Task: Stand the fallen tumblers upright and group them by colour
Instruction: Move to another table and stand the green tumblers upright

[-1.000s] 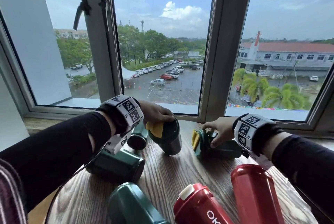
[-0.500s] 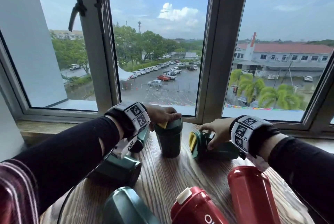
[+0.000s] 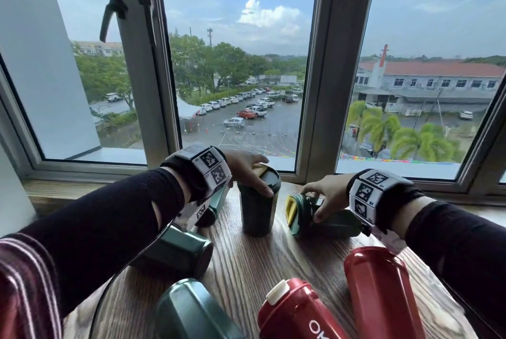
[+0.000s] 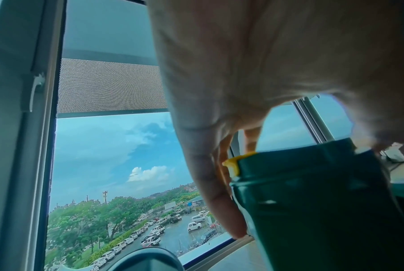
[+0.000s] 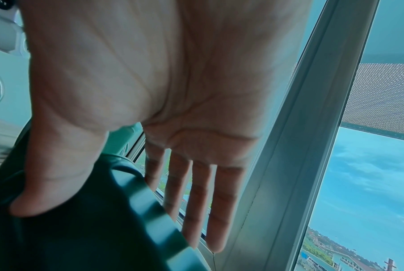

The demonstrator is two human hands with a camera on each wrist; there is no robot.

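Left hand (image 3: 246, 167) hides part of upright bottle (image 3: 257, 212) lid; bottom edge cuts red bottle (image 3: 295, 314) lettering, near green bottle (image 3: 189, 314).

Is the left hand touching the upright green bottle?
Touching. The head view shows the left hand holding the top of the upright green bottle, curled over its lid.

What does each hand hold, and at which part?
Left hand grips the upright green bottle by its lid. Right hand rests on the lying bottle near its lid.
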